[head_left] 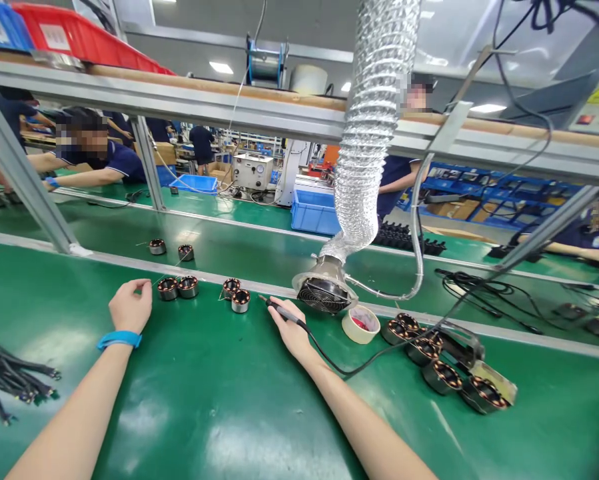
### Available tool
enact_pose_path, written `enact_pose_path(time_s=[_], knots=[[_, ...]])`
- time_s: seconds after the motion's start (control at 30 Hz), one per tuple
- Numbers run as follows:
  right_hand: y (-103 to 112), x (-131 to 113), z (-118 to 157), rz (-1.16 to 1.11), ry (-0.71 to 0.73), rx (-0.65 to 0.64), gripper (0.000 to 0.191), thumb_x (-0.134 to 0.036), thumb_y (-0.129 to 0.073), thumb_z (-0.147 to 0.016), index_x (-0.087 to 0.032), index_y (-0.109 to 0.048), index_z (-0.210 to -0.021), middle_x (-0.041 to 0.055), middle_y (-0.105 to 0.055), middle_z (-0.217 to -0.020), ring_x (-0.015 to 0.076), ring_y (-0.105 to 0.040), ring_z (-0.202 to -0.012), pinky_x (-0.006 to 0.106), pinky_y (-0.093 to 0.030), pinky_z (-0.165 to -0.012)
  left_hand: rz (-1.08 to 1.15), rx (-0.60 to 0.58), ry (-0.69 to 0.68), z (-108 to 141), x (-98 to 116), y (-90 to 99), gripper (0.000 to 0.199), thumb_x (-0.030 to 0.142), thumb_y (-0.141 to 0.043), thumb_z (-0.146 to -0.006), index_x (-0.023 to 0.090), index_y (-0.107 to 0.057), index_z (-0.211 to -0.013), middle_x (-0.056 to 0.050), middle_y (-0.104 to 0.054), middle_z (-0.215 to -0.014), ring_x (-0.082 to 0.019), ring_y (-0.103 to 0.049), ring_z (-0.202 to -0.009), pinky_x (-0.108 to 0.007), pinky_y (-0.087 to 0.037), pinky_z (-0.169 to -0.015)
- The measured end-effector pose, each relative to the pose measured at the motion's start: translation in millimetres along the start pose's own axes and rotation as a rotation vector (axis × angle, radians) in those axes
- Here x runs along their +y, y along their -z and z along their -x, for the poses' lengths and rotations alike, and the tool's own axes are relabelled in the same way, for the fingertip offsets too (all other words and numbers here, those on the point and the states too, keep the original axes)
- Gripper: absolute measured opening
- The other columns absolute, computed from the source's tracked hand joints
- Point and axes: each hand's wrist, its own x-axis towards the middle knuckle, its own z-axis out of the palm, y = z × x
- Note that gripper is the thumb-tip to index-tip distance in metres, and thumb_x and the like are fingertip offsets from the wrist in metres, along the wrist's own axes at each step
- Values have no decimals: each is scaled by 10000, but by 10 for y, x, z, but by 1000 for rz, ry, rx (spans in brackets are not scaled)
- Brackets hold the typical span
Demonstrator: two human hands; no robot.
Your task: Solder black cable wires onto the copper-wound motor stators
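Observation:
My left hand (pixel 130 307), with a blue wristband (pixel 120 339), is closed in a pinch just left of a pair of copper-wound stators (pixel 168 289). What its fingertips hold, if anything, is too small to make out. My right hand (pixel 290 325) grips a black soldering iron (pixel 282 309) like a pen, its tip pointing left. Left of that tip, two more stators (pixel 240 301) stand close together on the green table (pixel 219 400). The iron's black cable runs under my right wrist and off to the right.
A fume extractor (pixel 324 293) hangs above the table on a silver duct. Right of it lie a tape roll (pixel 360 325), several stators (pixel 442 377) and a metal holder (pixel 462 343). Black cables (pixel 14 373) lie far left. A metal rail crosses behind; other people sit beyond.

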Motion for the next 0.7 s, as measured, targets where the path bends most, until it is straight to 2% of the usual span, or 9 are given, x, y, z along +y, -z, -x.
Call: enact_pose_path(time_s=[0.33,0.53,0.7], knots=[[-18,45,-19,41,26,-39,261,-330,-569,-963,-188,-712,-1127,45,-670,-945,178,-623,-863,271,-485,-840,16,-3,2,-9,-52,-31,269,381,-507,-806,198,-693,-874,-47,-679,-837,-207,-581,-644,-344,-489,-717],[-31,71,-32,51,52,-32,251,-330,-578,-953,-205,-712,-1125,41,-678,-966,181,-637,-879,275,-496,-843,25,-11,22,13,-1,-38,271,378,-505,-807,196,-694,-872,-45,-679,-824,-207,-585,-664,-342,-494,-739],[-46,125,-58,26,83,-18,250,-360,-599,-931,-218,-724,-1095,42,-681,-947,200,-644,-872,293,-512,-819,64,33,116,-35,28,-11,326,380,-472,-838,157,-681,-952,-68,-670,-903,-196,-608,-679,-353,-512,-790]])
